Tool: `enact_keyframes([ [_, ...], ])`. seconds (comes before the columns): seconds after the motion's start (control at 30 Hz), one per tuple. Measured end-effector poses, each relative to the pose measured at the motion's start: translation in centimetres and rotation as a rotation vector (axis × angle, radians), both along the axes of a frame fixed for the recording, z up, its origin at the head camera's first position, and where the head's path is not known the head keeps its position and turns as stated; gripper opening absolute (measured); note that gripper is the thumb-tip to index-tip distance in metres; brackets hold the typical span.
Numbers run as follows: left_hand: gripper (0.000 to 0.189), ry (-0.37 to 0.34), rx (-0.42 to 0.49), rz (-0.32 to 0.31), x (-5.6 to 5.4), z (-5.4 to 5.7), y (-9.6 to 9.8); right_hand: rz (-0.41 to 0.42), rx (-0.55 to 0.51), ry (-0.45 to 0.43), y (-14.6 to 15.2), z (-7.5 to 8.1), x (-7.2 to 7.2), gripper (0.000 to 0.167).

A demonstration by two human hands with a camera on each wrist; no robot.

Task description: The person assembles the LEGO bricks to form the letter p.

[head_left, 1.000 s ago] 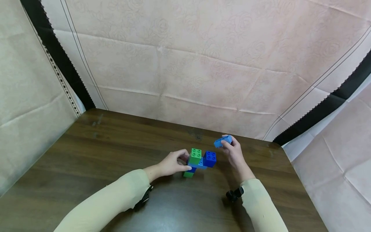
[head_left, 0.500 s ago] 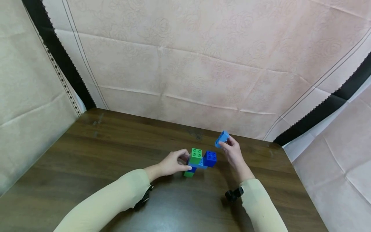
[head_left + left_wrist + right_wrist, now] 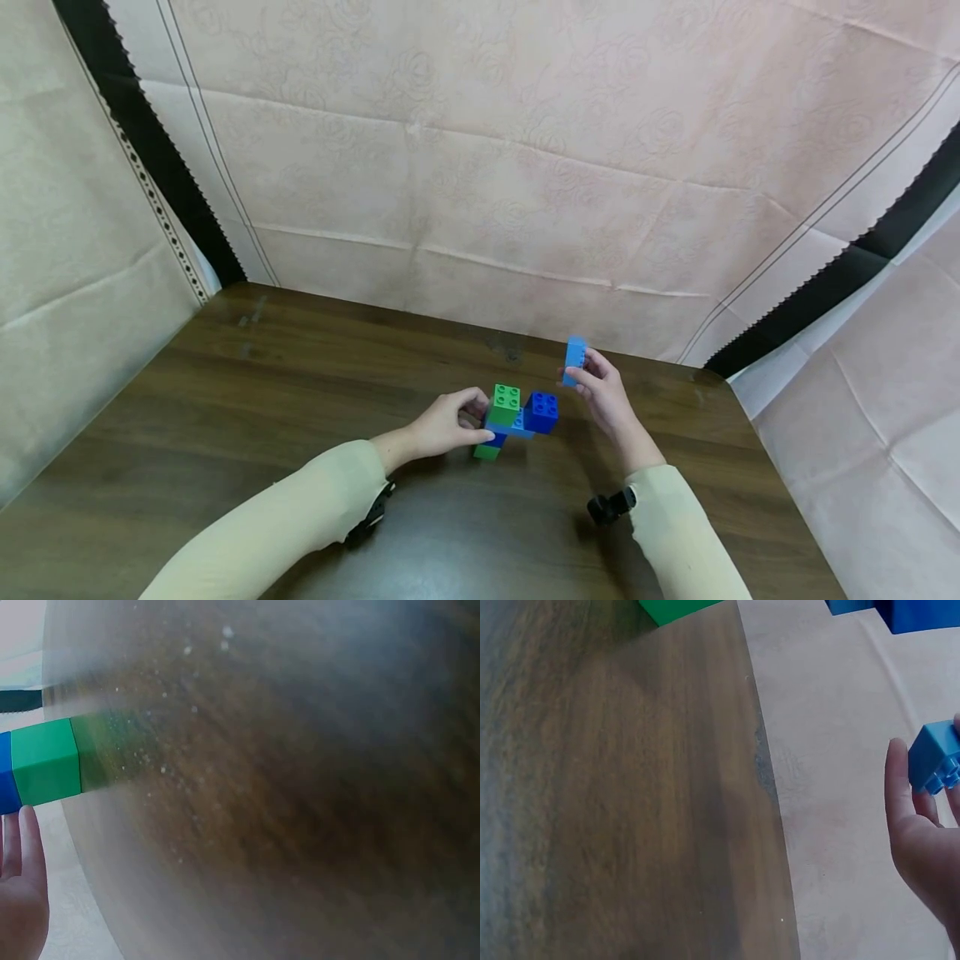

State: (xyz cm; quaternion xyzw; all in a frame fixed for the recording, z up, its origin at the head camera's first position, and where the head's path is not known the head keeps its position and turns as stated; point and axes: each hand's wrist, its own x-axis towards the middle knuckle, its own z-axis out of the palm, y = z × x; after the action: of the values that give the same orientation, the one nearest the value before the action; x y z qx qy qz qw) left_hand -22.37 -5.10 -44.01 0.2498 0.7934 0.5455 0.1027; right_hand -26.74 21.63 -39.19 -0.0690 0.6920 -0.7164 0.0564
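Near the middle of the table, my left hand [image 3: 442, 423] grips a small stack of toy building bricks between thumb and fingers. A green brick [image 3: 505, 408] tops it, over a light blue brick [image 3: 520, 430] that sticks out to the right and carries a dark blue brick [image 3: 542, 412]. Below are a partly hidden dark blue brick [image 3: 496, 438] and a bottom green brick [image 3: 487, 452], also large in the left wrist view. My right hand [image 3: 609, 402] pinches a loose light blue brick [image 3: 574, 354], held on end behind and right of the stack; its studs [image 3: 946, 776] face the palm.
The brown wooden table [image 3: 300, 400] runs back to a pale, creased cloth [image 3: 480, 183] hanging behind it. Similar cloth with black strips [image 3: 810, 300] closes both sides. A small black device [image 3: 611, 506] sits on my right wrist.
My right hand has turned the loose light blue brick from lying nearly level to standing on end. My left hand and the stack have stayed where they were.
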Motion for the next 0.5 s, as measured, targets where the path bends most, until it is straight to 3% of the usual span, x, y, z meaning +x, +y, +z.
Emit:
enact_keyframes([
  [0.27,0.037,0.007,-0.002,0.011,0.1,0.0,0.0,-0.004,0.032,0.054,0.2,0.8,0.4,0.023],
  [0.5,0.046,0.023,-0.023,0.056,0.1,0.6,0.6,-0.012,0.05,0.042,0.1,1.7,1.0,0.027],
])
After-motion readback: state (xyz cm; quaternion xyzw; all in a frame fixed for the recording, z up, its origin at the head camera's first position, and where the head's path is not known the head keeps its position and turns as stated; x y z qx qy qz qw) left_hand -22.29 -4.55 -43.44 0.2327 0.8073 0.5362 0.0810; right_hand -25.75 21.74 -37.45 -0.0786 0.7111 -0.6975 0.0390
